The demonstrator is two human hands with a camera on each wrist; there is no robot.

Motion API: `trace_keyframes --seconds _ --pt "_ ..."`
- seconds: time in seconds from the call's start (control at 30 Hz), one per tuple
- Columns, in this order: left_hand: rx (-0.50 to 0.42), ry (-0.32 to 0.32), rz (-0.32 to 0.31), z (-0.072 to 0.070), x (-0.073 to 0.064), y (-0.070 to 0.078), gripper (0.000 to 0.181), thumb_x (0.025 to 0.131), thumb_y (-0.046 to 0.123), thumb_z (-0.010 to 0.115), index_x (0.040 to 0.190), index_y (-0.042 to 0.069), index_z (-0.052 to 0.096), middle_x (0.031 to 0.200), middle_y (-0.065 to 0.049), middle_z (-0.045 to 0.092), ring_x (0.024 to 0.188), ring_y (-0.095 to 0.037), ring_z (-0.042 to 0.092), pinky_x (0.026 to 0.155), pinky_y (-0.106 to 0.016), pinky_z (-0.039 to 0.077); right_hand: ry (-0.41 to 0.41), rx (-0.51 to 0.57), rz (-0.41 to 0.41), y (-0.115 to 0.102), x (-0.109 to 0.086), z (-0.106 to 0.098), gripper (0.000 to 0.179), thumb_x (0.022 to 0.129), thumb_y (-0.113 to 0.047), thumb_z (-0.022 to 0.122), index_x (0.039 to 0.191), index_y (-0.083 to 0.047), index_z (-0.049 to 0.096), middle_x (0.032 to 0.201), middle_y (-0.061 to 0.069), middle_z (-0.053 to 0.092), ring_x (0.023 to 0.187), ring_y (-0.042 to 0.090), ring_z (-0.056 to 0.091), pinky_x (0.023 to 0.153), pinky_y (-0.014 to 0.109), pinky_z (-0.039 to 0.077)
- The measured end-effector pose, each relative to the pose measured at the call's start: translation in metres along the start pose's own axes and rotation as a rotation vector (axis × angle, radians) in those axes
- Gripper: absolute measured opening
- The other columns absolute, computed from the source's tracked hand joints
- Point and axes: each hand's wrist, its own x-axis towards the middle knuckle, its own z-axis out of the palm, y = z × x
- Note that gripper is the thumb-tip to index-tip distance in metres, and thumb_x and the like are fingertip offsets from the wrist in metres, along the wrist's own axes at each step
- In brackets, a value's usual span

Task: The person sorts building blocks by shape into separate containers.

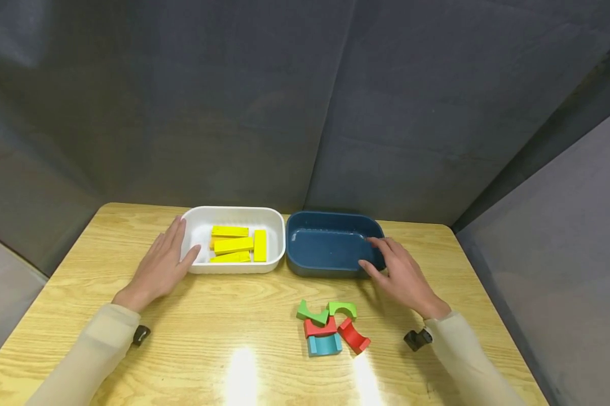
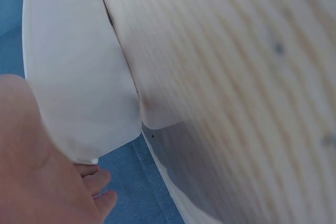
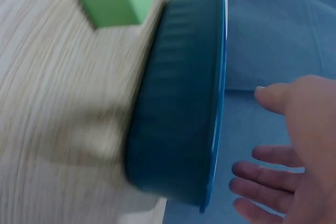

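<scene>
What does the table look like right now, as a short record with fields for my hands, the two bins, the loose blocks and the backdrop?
Left hand: at the white bin's left end, thumb over the rim
Right hand: over the dark blue bin's right end, not gripping it
White bin: holds yellow blocks, some overlapping
Dark blue bin: right of the white bin
Loose arched blocks: two green, two red, one light blue, grouped nearer you than the bins
Table: light wood grain
Backdrop: dark cloth
</scene>
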Motion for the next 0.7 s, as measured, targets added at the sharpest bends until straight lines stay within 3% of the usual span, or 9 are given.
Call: trace_keyframes --seconds 0.3,0.7 --pt "0.001 0.003 0.006 0.000 0.000 -0.001 0.088 0.113 0.056 0.035 0.171 0.001 -0.001 0.180 -0.019 -0.005 0.164 -0.044 0.008 0.133 -0.059 0.006 -0.009 0.022 0.081 0.022 -0.002 0.006 0.073 0.112 -0.042 0.057 0.165 0.002 0.035 0.167 0.028 0.036 0.152 0.049 0.037 0.123 0.069 0.029" --pt "0.007 0.008 0.008 0.000 0.000 -0.002 0.088 0.113 0.056 0.035 0.170 -0.001 0.000 0.179 -0.020 -0.004 0.164 -0.045 0.008 0.133 -0.060 0.007 -0.082 0.071 0.108 0.041 -0.002 0.018 0.076 0.116 -0.045 0.044 0.171 -0.002 0.015 0.179 0.017 0.011 0.162 0.046 0.018 0.128 0.068 0.018"
